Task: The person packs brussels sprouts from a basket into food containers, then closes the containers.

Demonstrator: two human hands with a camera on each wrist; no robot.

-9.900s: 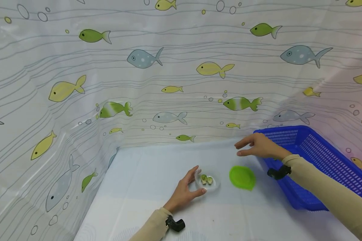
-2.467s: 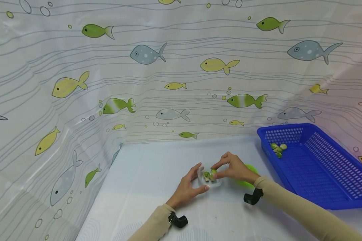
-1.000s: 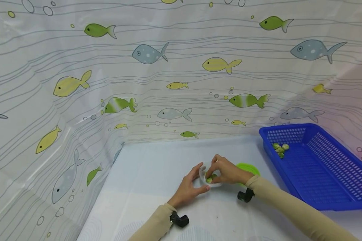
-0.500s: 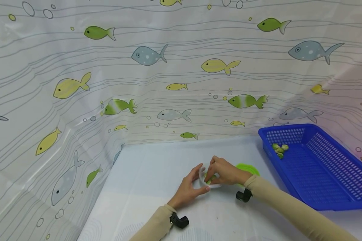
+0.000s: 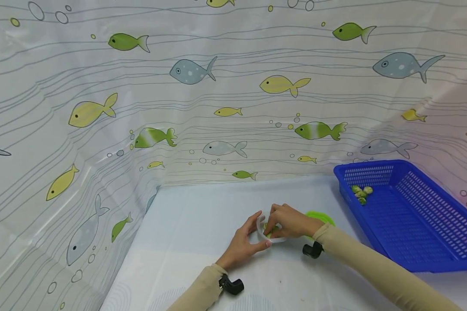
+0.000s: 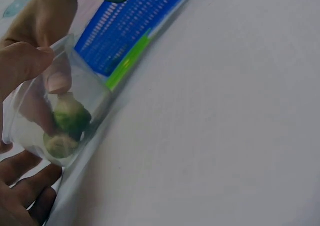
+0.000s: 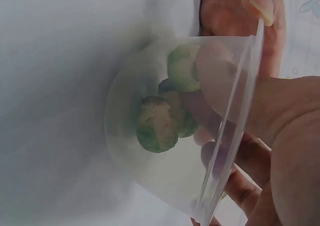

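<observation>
A small clear plastic container (image 5: pixel 260 225) stands on the white table. My left hand (image 5: pixel 239 246) holds it from the left, thumb at the near side and fingers round the far side. My right hand (image 5: pixel 292 221) reaches down into it from the right. In the right wrist view, several Brussels sprouts (image 7: pixel 157 126) lie at the bottom, and the thumb meets one pale-green sprout (image 7: pixel 181 68) near the wall. The left wrist view shows sprouts (image 6: pixel 72 116) through the clear side, with right-hand fingers among them. The right hand mostly covers the container's opening in the head view.
A bright green lid (image 5: pixel 322 217) lies just behind the right hand, partly covered by it. The blue perforated basket (image 5: pixel 420 229) stands at the right, with several Brussels sprouts (image 5: pixel 359 194) in its left far corner. A fish-patterned curtain (image 5: pixel 202 129) rises behind the table.
From near the basket, my right hand has come over to the container with a sprout and reached inside. Lately it has only shifted slightly among the sprouts. The left hand keeps its hold.
</observation>
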